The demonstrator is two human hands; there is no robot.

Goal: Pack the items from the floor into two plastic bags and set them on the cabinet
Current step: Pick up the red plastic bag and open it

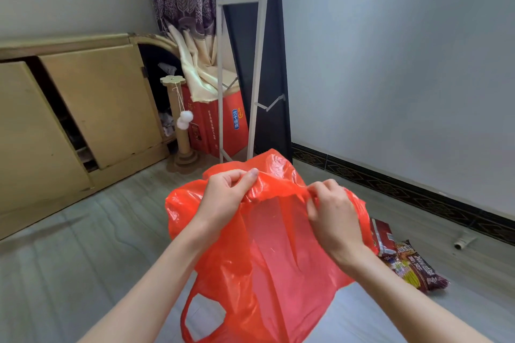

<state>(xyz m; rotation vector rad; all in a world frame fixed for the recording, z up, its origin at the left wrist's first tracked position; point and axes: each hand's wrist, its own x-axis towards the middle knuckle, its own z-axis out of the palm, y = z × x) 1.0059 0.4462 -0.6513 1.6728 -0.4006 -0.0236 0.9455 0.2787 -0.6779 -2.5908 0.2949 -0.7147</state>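
Note:
A red plastic bag [267, 259] hangs in the air in front of me, crumpled, with one handle loop dangling at the bottom left. My left hand [223, 198] pinches the bag's upper edge between thumb and fingers. My right hand [331, 211] pinches the same edge a little to the right, fingers curled into the plastic. On the floor to the right lie snack packets: a red one [383, 234] partly hidden behind the bag and a dark brown one [418, 267] beside it.
A low yellow wooden cabinet [83, 108] with sliding doors runs along the left wall. Beyond the bag stand a cardboard scratching post [182, 125], a red carton [223, 122] and a white metal frame [256, 69]. A white pipe piece [462, 241] lies by the right skirting.

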